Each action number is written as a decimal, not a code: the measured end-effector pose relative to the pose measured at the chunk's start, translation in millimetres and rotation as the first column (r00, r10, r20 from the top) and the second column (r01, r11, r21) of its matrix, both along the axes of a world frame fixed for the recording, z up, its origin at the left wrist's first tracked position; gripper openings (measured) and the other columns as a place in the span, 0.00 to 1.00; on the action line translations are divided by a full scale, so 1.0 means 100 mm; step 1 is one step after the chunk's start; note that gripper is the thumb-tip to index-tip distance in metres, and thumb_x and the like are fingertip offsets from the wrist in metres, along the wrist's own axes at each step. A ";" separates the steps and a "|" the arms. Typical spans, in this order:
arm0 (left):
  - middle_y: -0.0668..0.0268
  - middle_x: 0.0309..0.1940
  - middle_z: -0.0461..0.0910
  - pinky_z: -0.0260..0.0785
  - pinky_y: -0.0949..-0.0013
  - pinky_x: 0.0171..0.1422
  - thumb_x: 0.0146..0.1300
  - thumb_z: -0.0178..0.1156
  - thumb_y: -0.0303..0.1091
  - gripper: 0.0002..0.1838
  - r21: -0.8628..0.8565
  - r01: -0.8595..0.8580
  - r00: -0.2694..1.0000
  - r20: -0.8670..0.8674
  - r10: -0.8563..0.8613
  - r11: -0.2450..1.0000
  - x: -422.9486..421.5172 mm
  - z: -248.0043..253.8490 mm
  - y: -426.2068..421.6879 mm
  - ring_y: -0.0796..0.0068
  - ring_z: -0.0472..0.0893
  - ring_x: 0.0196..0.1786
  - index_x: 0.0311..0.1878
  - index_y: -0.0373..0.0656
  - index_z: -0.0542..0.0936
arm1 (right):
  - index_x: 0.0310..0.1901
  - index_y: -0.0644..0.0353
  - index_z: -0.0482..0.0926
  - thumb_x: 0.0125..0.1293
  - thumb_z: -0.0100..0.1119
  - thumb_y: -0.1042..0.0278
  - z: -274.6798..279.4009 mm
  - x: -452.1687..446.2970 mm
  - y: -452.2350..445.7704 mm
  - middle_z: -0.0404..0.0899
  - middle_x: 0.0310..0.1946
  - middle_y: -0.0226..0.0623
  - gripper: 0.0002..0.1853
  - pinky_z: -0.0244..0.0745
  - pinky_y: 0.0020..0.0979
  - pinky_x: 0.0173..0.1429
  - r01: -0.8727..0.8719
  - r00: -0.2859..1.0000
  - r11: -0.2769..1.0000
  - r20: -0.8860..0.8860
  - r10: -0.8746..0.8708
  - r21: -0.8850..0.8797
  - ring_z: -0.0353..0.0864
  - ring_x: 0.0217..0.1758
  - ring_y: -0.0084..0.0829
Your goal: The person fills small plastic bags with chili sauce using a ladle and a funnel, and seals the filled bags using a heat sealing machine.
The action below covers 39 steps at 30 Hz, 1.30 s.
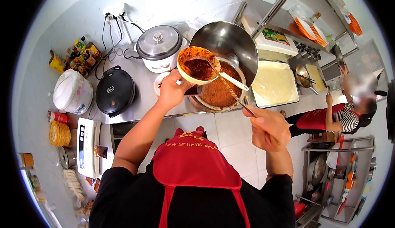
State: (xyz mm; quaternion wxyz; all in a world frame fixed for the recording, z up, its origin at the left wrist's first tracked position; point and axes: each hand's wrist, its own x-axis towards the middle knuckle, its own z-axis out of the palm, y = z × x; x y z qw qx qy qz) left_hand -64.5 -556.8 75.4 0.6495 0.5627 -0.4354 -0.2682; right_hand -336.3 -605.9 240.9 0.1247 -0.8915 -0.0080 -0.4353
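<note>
My left hand (172, 88) grips the near left rim of a yellowish bowl (187, 77), which tilts toward me. Dark red chili sauce (198, 68) coats its inside. A white handle (236, 82) sticks out at the bowl's right; whether it belongs to the bowl I cannot tell. My right hand (269, 129) is closed around the end of a long thin sauce-coated stirring utensil (230, 88), whose other end dips into the bowl. Below the bowl stands a wide pot (243, 73) of reddish-brown sauce (222, 95). A small white dish (157, 84) is partly hidden behind my left hand.
A large steel basin (224, 32) leans behind the pot. Left of it are a rice cooker (159, 46) and a black electric griddle (115, 91). A tray (275, 84) with pale, film-like covering lies right. Another person (329, 116) stands at the far right.
</note>
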 end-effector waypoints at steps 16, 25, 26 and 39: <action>0.68 0.42 0.86 0.77 0.73 0.46 0.65 0.63 0.21 0.09 -0.016 -0.016 0.982 0.190 0.019 1.000 0.03 -0.04 -0.07 0.82 0.82 0.41 0.47 0.37 0.84 | 0.49 0.65 0.72 0.67 0.58 0.84 -0.05 -0.03 -0.05 0.85 0.38 0.60 0.11 0.85 0.35 0.38 0.006 0.999 1.000 0.031 -0.006 0.014 0.90 0.35 0.43; 0.66 0.41 0.86 0.77 0.74 0.44 0.63 0.62 0.18 0.09 0.044 0.015 0.997 0.070 -0.018 0.999 -0.04 -0.04 -0.10 0.81 0.82 0.39 0.46 0.36 0.84 | 0.48 0.64 0.75 0.60 0.65 0.87 -0.15 -0.04 -0.08 0.86 0.36 0.55 0.16 0.86 0.33 0.37 0.009 0.988 0.994 0.152 -0.026 0.111 0.90 0.36 0.41; 0.66 0.41 0.86 0.77 0.74 0.44 0.63 0.62 0.18 0.09 0.046 0.017 0.997 0.070 -0.020 0.999 -0.05 -0.03 -0.09 0.81 0.82 0.39 0.46 0.36 0.84 | 0.48 0.64 0.75 0.60 0.65 0.87 -0.16 -0.05 -0.07 0.86 0.36 0.55 0.16 0.86 0.33 0.38 0.019 0.992 0.996 0.123 -0.029 0.085 0.90 0.36 0.41; 0.73 0.42 0.85 0.71 0.74 0.52 0.62 0.68 0.26 0.12 0.163 0.115 0.984 -0.151 -0.090 0.980 -0.01 -0.08 -0.10 0.85 0.78 0.44 0.50 0.41 0.85 | 0.48 0.67 0.68 0.71 0.55 0.77 -0.19 -0.09 -0.21 0.82 0.30 0.49 0.09 0.86 0.34 0.34 -0.003 0.830 0.670 0.376 -0.412 0.742 0.87 0.28 0.36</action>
